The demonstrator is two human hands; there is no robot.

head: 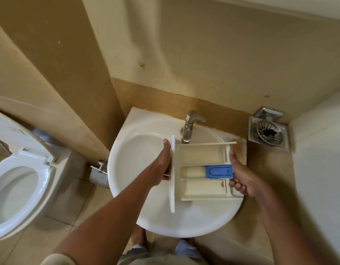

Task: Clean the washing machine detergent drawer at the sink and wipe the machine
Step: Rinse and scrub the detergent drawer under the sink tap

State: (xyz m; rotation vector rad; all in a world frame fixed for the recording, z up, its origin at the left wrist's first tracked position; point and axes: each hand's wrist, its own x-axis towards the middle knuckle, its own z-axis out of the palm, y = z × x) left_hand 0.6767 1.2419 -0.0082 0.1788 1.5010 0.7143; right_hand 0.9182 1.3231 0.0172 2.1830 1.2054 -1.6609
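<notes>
A cream detergent drawer (199, 153) with a white front panel and a blue insert (219, 171) hangs level over the white sink (138, 188), its open compartments facing up. My left hand (162, 165) grips the front panel at the drawer's left end, thumb along the panel's edge. My right hand (242, 176) holds the drawer's right end, thumb on top and fingers curled under. The chrome tap (189, 127) stands just behind the drawer, with no water visibly running. The washing machine is out of sight.
A toilet (18, 186) with its lid up stands at the left. A metal toilet roll holder (98, 174) hangs on the wall beside the sink. A steel floor drain (267, 131) lies to the right of the sink. Beige tiled walls close in behind.
</notes>
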